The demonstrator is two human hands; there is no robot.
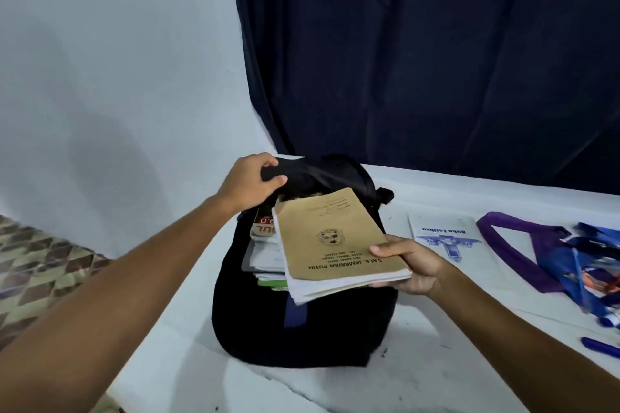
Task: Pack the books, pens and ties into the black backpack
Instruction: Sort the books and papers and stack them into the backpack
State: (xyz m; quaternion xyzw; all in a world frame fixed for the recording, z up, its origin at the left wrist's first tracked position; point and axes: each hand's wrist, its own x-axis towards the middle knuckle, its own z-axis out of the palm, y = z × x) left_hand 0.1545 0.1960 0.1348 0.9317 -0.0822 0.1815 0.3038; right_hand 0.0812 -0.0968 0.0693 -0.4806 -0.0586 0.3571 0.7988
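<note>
Nearest me, a blue pen (600, 345) lies on the white table (436, 362), right of the black fabric backpack (302, 329). My right hand (412, 265) pinches the near right corner of a tan paper-covered exercise book (335, 238), thumb on top, its far end poking into the backpack's open mouth over other books (265, 255). Further right lie a white workbook (446, 238) and purple and blue ties (550, 255). Farthest, my left hand (251, 184) grips the backpack's top flap.

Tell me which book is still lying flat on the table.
The white book with blue print, right of the black backpack. The brown book is held in the right hand over the bag's mouth; the others already stick out of it.
</note>
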